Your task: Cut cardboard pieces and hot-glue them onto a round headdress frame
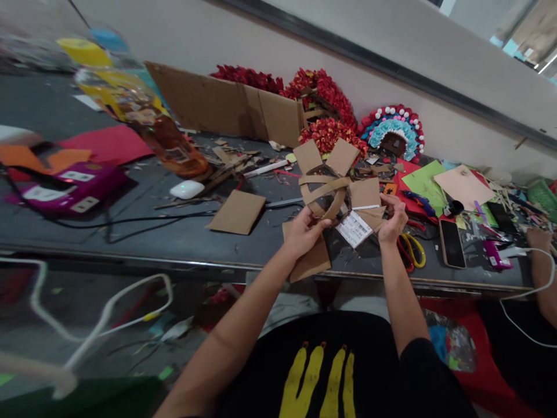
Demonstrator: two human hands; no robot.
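A frame of curved cardboard strips [327,190] with several square cardboard flaps around it is held up above the table, toward me. My left hand [304,232] grips its lower left side, thumb over a strip. On the right, my right hand [391,219] has its fingers closed at the edge of a flap of the same frame; exactly what lies between the fingertips is partly hidden. A piece with a printed white label [353,228] hangs at the frame's lower right. Below my left hand, a brown cardboard square [312,264] juts over the table edge.
Another cardboard square [238,212] lies to the left, near a drink bottle [163,125] and a purple box [80,188]. Red ruffled pieces [328,136] and a blue-and-red headdress [394,133] stand behind. Yellow-handled scissors [413,251] and a phone [452,244] lie right. A co-worker's arm [542,261] shows.
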